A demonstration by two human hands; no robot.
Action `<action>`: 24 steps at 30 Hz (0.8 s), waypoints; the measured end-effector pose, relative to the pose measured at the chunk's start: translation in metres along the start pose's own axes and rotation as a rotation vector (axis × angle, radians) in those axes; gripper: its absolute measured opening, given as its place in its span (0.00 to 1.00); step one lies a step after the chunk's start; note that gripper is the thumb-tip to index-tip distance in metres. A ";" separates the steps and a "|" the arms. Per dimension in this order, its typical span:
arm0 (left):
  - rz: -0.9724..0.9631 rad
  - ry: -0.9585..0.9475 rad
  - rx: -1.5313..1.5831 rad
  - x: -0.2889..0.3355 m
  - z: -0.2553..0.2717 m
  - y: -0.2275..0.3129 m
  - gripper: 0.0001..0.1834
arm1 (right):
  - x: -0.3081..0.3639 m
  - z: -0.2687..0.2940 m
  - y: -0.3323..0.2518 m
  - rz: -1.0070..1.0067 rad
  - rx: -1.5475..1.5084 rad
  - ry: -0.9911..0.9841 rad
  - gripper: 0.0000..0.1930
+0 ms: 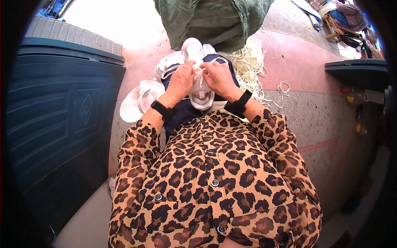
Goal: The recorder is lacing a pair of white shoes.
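On my lap lies a white and pale pink sneaker (192,50), its toe pointing away from me and its heel opening (202,100) towards me. Both hands are at its lacing, close together. My left hand (182,81) has its fingertips pinched at the left side of the tongue, on the white shoelace (201,80). My right hand (218,77) pinches at the lace from the right, thumb and forefinger together. The fingers partly hide the eyelets. Dark blue cloth (182,118) with pale edging lies under the sneaker.
A heap of loose white laces (250,62) lies on the floor at the right. Another white shoe (138,101) is at the left. A dark green sack (215,22) stands ahead. Dark blue door panels (58,99) stand at the left. Assorted items (347,20) are at the far right.
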State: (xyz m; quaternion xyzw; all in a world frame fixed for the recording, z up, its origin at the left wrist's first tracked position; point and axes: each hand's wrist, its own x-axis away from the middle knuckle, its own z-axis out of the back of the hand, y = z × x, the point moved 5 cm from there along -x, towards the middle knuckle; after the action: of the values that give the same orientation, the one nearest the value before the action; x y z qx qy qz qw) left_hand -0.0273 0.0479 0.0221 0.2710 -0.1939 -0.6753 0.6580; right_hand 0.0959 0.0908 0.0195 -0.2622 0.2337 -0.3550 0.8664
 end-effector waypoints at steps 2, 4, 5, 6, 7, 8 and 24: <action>-0.088 -0.035 -0.058 -0.003 0.003 0.002 0.14 | -0.002 0.001 0.002 0.020 -0.004 0.011 0.09; -0.175 -0.074 -0.114 -0.003 0.010 0.006 0.12 | -0.004 0.009 0.011 0.013 -0.063 0.121 0.08; -0.184 -0.038 -0.236 -0.001 0.019 0.004 0.11 | -0.006 0.012 0.018 0.011 -0.024 0.201 0.08; -0.193 -0.006 -0.357 0.002 0.028 0.004 0.11 | -0.009 0.011 0.027 -0.008 0.037 0.169 0.10; -0.150 -0.002 -0.370 0.007 0.038 -0.001 0.13 | -0.013 0.009 0.033 -0.006 0.056 0.146 0.11; -0.148 -0.006 -0.375 0.010 0.045 -0.009 0.13 | -0.016 0.007 0.038 -0.003 0.074 0.123 0.12; 0.299 0.511 1.302 0.055 0.219 -0.063 0.04 | -0.022 -0.018 0.060 -0.188 -0.273 -0.339 0.14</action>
State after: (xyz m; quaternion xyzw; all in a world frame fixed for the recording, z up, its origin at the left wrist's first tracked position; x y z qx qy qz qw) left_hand -0.2118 -0.0237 0.1470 0.7289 -0.4326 -0.2404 0.4730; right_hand 0.1007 0.1378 -0.0264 -0.4537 0.1052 -0.3501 0.8128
